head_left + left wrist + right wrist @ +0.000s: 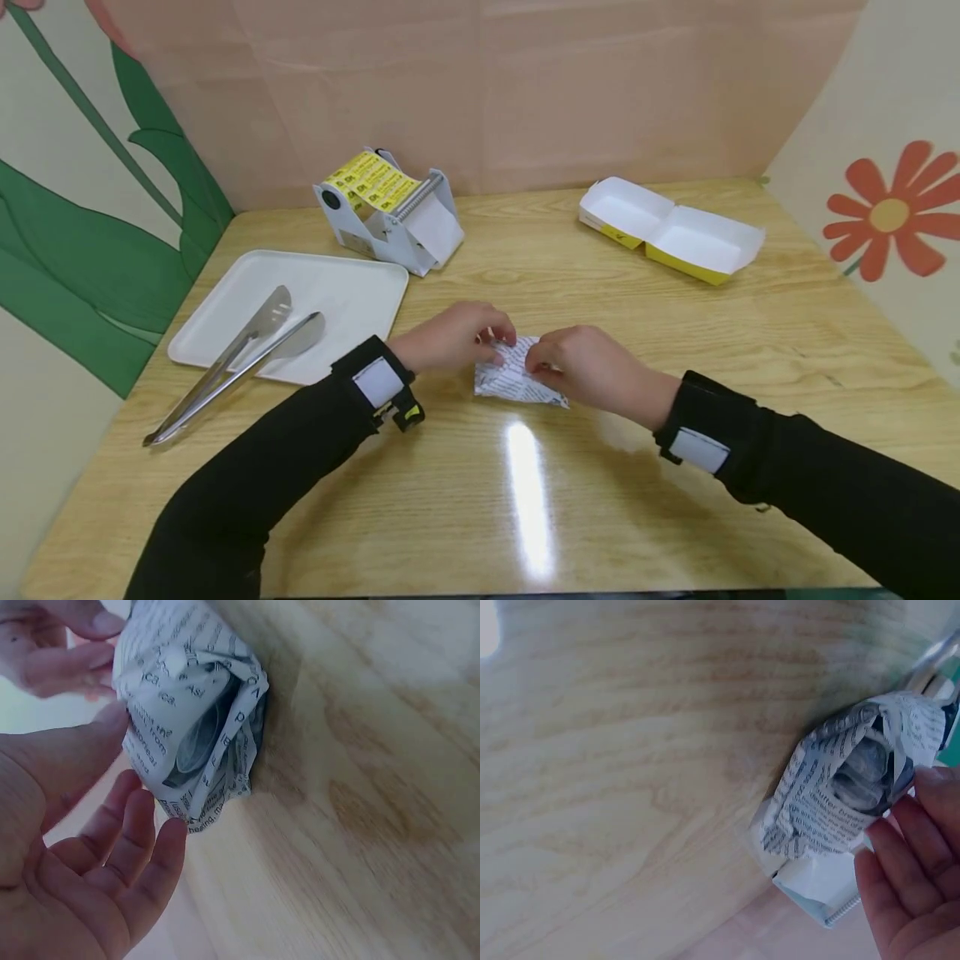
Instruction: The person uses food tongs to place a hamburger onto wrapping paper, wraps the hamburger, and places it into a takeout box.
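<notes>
A small packet of white wrapping paper (510,383) printed with dark newspaper-style text lies on the wooden table between the two hands. My left hand (456,337) holds its left side, thumb and fingertips against the paper. On the upper right part, my right hand (596,367) pinches the paper between thumb and fingers. Both wrist views show open, crumpled ends of the packet (157,682), with greyish folds inside; what it contains I cannot tell. In the right wrist view, the thumb and forefinger meet at the edge of the packet (817,806).
Left of the hands, metal tongs (225,379) lie partly across a white tray (352,287). Behind stands a label dispenser (390,212) with a yellow label roll. An opened white-and-yellow carton box (697,237) sits at the back right. A pinkish sheet (525,100) backs the table.
</notes>
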Tool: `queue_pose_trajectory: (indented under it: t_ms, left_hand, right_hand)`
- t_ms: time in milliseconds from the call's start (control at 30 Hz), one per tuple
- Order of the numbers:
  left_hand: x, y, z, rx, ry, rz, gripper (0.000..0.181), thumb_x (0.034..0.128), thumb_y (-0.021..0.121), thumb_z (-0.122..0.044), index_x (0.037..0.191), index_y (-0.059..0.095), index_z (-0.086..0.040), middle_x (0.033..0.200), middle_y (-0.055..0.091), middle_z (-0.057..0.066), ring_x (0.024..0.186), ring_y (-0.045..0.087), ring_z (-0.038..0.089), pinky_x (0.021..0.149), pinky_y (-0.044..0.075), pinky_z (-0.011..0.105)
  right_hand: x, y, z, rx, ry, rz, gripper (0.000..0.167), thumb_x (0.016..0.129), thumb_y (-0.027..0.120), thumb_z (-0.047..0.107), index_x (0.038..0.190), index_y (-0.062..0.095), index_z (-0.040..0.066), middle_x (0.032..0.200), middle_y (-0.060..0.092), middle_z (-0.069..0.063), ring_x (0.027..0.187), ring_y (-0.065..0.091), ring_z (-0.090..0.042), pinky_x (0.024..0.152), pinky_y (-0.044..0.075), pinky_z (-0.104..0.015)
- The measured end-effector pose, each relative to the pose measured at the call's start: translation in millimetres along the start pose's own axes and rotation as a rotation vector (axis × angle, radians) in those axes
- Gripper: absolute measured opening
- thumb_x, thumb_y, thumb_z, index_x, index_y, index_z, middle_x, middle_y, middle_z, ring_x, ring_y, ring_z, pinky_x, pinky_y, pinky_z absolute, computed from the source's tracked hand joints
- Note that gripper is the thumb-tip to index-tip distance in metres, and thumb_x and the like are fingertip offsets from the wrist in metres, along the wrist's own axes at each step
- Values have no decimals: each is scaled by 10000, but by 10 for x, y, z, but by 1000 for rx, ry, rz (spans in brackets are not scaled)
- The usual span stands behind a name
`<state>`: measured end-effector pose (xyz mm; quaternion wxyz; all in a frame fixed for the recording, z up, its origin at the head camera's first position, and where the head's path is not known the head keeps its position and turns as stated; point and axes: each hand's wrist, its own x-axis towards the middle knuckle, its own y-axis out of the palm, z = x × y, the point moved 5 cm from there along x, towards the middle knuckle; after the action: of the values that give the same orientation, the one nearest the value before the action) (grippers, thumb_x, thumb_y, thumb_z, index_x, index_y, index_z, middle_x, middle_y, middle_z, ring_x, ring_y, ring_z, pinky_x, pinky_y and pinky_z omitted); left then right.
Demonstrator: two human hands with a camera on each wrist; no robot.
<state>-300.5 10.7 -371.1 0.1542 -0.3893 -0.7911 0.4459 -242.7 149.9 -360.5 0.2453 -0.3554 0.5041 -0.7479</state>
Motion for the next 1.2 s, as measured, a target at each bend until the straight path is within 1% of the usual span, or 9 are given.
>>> queue_pose_trajectory:
  t_ms: [200, 333, 467, 567, 667, 767, 900, 1067, 1200]
  left_hand:
    - [88, -12, 76, -79, -24, 42, 89, 875, 733, -137, 875, 653, -100, 796, 580, -10, 771, 517, 110, 684, 415, 214]
    - [117, -6, 105, -140, -47, 39, 85, 892, 712, -150, 849, 666, -93, 794, 607, -21, 761, 522, 101, 681, 417, 210]
    - [130, 19, 89, -147, -63, 1, 89, 901, 703, -147, 840, 660, -98, 790, 609, -17, 761, 528, 108, 679, 422, 212]
    - [117, 35, 39, -103, -73, -51, 99, 892, 714, -144, 833, 649, -99, 767, 589, -14, 748, 520, 112, 667, 410, 210]
    - [77, 48, -29, -10, -85, -126, 115, 873, 739, -160, 865, 638, -105, 760, 579, -18, 733, 523, 115, 652, 409, 214]
    - [1, 66, -103, 104, -117, -208, 123, 878, 738, -199, 895, 644, -122, 762, 595, -31, 710, 532, 108, 638, 420, 217]
    - [-123, 97, -223, 226, -106, -295, 98, 924, 684, -207, 957, 716, -121, 819, 676, -32, 709, 576, 84, 659, 462, 219]
    - [-225, 165, -310, 271, -38, -321, 233, 910, 701, -246, 1079, 744, -92, 973, 736, 8, 850, 672, 93, 756, 519, 258]
    - [-237, 212, -303, 272, -35, -318, 315, 861, 752, -274, 1108, 736, -81, 989, 730, 36, 890, 676, 126, 776, 519, 275]
  right_hand:
    - [19, -20, -37, 51, -8, 70, 100, 799, 767, 10, 882, 755, 64, 867, 734, -16, 801, 693, -119, 687, 552, -273]
    - [12, -23, -61, 93, -9, 118, 125, 818, 753, 24, 941, 769, 43, 923, 742, -56, 904, 703, -162, 740, 559, -297]
    - [9, -21, -76, 123, -32, 160, 141, 837, 738, 29, 974, 767, 33, 933, 741, -54, 950, 693, -164, 755, 556, -292]
    - [10, -11, -93, 135, -43, 184, 144, 847, 727, 30, 986, 765, 35, 940, 740, -48, 961, 689, -161, 758, 554, -283]
    - [15, -8, -113, 153, -44, 197, 142, 852, 722, 30, 987, 765, 38, 943, 740, -41, 951, 690, -151, 755, 554, -281]
    - [26, -14, -127, 167, -45, 196, 137, 849, 724, 26, 979, 765, 38, 936, 741, -35, 918, 693, -133, 748, 554, -281]
    - [39, -21, -148, 164, -39, 201, 137, 847, 730, 38, 978, 768, 47, 937, 741, -28, 904, 693, -122, 746, 554, -284]
    - [58, -25, -182, 169, -21, 216, 134, 850, 731, 53, 976, 774, 70, 935, 741, -4, 884, 686, -92, 746, 557, -316]
    - [63, -13, -211, 186, 1, 223, 131, 855, 726, 60, 976, 773, 80, 929, 740, 12, 847, 676, -57, 733, 558, -327]
